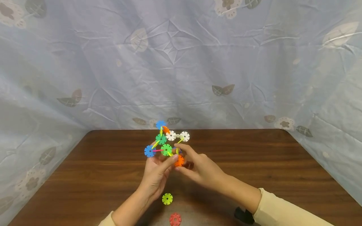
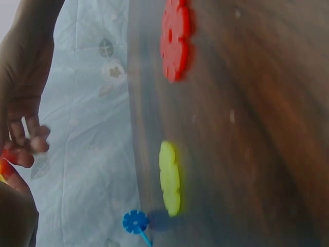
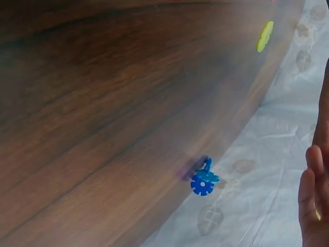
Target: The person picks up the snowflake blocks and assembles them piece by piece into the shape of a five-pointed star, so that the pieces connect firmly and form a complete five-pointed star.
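Observation:
In the head view, a structure of linked notched discs is held up over the table: blue, greens, whites, and an orange disc at its lower right. The left hand grips it from below, thumb reaching to the orange disc's left side. From the right, the right hand pinches around the orange disc, thumb below it and index finger above. Blue discs of the structure show in the left wrist view and the right wrist view. Fingers partly hide the joints.
A loose yellow-green disc lies on the brown table below the hands, with a red disc nearer the front edge. Beside the right sleeve is a dark object. Patterned cloth hangs behind and at both sides.

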Available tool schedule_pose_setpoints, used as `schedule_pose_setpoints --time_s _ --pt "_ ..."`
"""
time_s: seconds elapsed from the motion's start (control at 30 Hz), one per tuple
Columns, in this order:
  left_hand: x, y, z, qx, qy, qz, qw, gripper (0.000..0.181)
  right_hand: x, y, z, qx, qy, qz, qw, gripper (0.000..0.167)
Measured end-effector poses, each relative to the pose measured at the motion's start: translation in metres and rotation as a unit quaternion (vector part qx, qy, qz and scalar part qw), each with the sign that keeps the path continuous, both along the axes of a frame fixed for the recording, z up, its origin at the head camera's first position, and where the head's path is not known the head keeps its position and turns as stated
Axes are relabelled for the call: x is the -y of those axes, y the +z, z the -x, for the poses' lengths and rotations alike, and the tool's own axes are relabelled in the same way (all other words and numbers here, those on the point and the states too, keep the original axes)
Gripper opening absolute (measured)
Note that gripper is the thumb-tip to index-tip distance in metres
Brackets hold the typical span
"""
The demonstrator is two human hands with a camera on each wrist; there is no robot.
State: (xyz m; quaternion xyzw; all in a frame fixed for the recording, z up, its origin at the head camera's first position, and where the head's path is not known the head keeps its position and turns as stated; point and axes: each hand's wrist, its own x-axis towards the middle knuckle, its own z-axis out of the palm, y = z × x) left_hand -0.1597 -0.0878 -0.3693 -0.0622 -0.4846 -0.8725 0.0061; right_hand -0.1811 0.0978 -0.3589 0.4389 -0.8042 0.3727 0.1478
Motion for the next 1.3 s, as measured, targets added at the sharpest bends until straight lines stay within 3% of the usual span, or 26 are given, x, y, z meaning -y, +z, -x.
schedule_pose_setpoints --time_s 0.13,0.2,0.3,0.43,0.53,0.73,1.13,1.3 --pt "0.011 0.003 0.0 -0.003 0.004 0.008 1.0 0.061 -0.004 -0.01 -0.003 0.026 -0.024 0.035 0.9988 0.044" --pt "0.017 0.003 0.0 -0.004 0.01 0.011 0.9999 0.061 -0.007 -0.019 -0.003 0.049 -0.017 0.024 0.9983 0.027" --pt "0.024 0.0 -0.002 -0.002 0.005 0.015 0.9999 0.056 -0.004 -0.029 -0.004 0.094 0.024 -0.077 0.9923 0.015" --pt "0.029 -0.004 -0.006 -0.004 -0.04 0.021 0.999 0.038 0.007 -0.034 -0.006 0.148 0.064 -0.238 0.9579 0.033" --pt "0.03 -0.006 -0.009 -0.009 -0.073 0.02 0.9971 0.03 0.018 -0.036 -0.008 0.143 0.065 -0.284 0.9457 0.043" --pt "0.029 -0.004 -0.01 -0.011 -0.093 0.026 0.9952 0.032 0.029 -0.041 -0.006 0.105 0.073 -0.292 0.9477 0.036" --pt "0.027 -0.002 -0.01 -0.01 -0.116 0.046 0.9921 0.051 0.03 -0.045 -0.006 0.086 0.102 -0.263 0.9556 0.026" --pt "0.025 -0.003 -0.009 -0.02 -0.124 0.038 0.9914 0.059 0.022 -0.042 -0.007 0.101 0.086 -0.253 0.9584 0.026"
